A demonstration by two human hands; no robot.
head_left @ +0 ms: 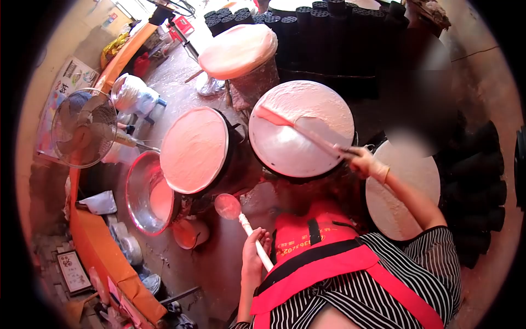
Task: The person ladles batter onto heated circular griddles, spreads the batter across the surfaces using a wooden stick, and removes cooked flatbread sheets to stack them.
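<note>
Among pale-coated round griddles point(195, 149), fan point(83, 131) off left; hands point(368, 163) closed around spatula point(275, 117), ladle point(228, 206).

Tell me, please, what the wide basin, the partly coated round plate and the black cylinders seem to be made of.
The wide basin looks like polished metal, perhaps stainless steel, given its mirror-like wall. The partly coated round plate seems smooth metal: its bare part shines grey. The black cylinders look matte and have holes in their tops, possibly pressed coal.

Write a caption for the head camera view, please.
Right hand with a long-handled paddle at a partly coated griddle, left hand with a ladle.
</note>
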